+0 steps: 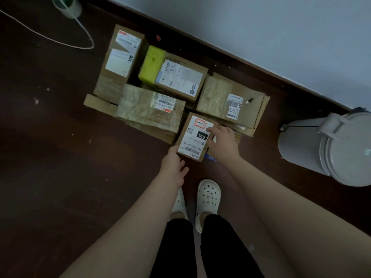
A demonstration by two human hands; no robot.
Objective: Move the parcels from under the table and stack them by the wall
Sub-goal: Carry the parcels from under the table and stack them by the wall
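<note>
Several cardboard parcels lie packed together on the dark floor near the white wall (261, 27). Nearest me is a small parcel (193, 137) with a white label marked in red. My left hand (173, 165) holds its near left corner. My right hand (221, 143) grips its right side, fingers over the label's edge. Behind it lie a taped flat parcel (150, 111), a tall parcel (120, 61), a parcel with a yellow-green end (174, 75) and a parcel at the right (230, 97).
A grey lidded pedal bin (329, 149) stands at the right beside the wall. A white cord (60, 40) loops over the floor at the upper left, near a pale green holder (67, 5). My feet in white clogs (207, 199) stand just behind the small parcel.
</note>
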